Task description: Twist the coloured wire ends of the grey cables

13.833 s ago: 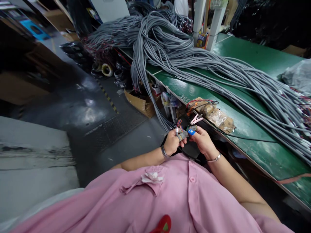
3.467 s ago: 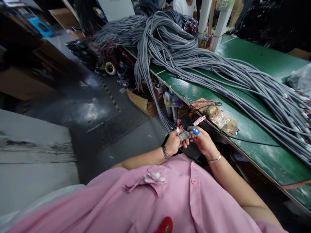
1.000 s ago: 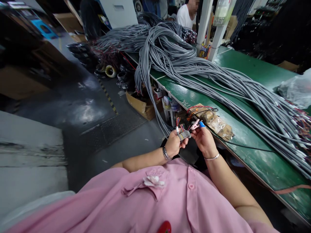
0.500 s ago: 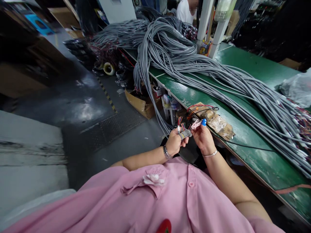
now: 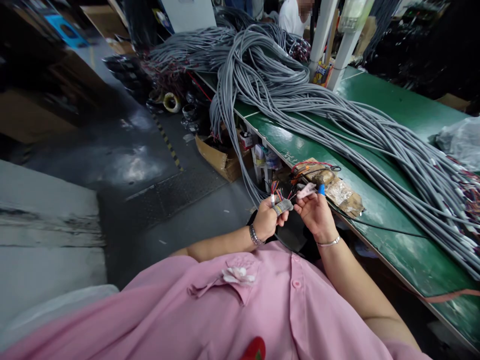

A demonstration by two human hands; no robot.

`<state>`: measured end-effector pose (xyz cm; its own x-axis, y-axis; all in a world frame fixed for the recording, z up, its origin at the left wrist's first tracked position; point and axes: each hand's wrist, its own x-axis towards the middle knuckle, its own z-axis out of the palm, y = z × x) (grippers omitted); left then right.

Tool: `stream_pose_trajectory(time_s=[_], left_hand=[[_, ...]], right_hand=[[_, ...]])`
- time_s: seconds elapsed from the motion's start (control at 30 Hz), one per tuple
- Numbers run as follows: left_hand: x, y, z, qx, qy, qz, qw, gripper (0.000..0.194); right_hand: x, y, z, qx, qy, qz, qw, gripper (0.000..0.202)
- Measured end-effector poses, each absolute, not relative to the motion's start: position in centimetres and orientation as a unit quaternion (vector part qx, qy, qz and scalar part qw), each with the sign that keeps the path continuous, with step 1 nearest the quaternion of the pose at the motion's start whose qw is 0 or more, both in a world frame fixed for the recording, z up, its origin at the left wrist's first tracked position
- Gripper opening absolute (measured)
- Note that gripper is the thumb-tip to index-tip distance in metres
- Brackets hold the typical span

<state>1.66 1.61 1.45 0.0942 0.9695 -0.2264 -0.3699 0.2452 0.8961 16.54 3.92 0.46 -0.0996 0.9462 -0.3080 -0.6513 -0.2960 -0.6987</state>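
My left hand is closed around the end of a grey cable, its thumb in a grey cover. Thin multicoloured wires fan out above the grip, beside a white sleeve. Just to the right, my right hand is palm up with its fingers loosely apart. Its thumb has a blue tip cover, and a pale pink wrap or piece sits at the fingers. Whether a fine wire touches those fingers is too small to tell.
Bundles of grey cables cover much of the green table. A taped brown block with wires lies near its edge. Below stands a cardboard box. Another person is behind the table; white posts rise from it.
My right thumb has moved away from the pink-wrapped part, and that hand has opened and turned palm up. The left hand keeps its grip. The whole view has shifted slightly.
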Motion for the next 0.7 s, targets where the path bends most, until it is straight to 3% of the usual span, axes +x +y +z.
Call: stream_pose_trajectory(time_s=[0.13, 0.7], left_hand=[[1.8, 2.0, 1.7, 0.343, 0.440, 0.519, 0.647, 0.034], [2.6, 2.1, 0.4, 0.372, 0.452, 0.492, 0.644, 0.031]], right_hand=[[16.2, 3.8, 1.0, -0.387, -0.206, 0.683, 0.585, 0.029], [15.7, 4.2, 0.1, -0.356, -0.185, 0.675, 0.620, 0.021]])
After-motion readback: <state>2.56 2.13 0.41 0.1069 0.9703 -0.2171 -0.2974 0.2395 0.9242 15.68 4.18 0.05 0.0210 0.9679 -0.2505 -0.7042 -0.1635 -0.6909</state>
